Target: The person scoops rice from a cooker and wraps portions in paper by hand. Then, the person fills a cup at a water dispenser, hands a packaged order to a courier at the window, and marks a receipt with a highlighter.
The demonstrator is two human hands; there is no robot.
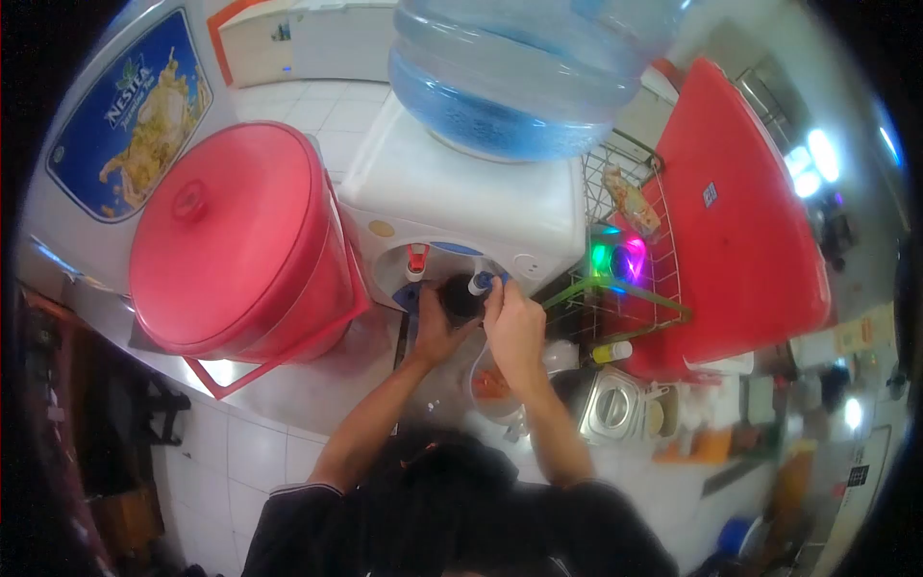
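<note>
The left hand's (437,330) fingers wrap a dark cup (462,300) below the dispenser's (461,197) blue tap (484,282), which the right hand's (516,325) fingers grasp. A lidded red bucket (240,245) crowds the left; a wire basket (635,296) and red panel (745,240) flank the right.

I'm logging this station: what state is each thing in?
Red bucket: covered
Water bottle: mounted on dispenser
Red tap: untouched
Blue tap: right hand on it, flow unclear
Dark container: in left hand, contents unclear
Steel container: looks covered
Green light: lit
</note>
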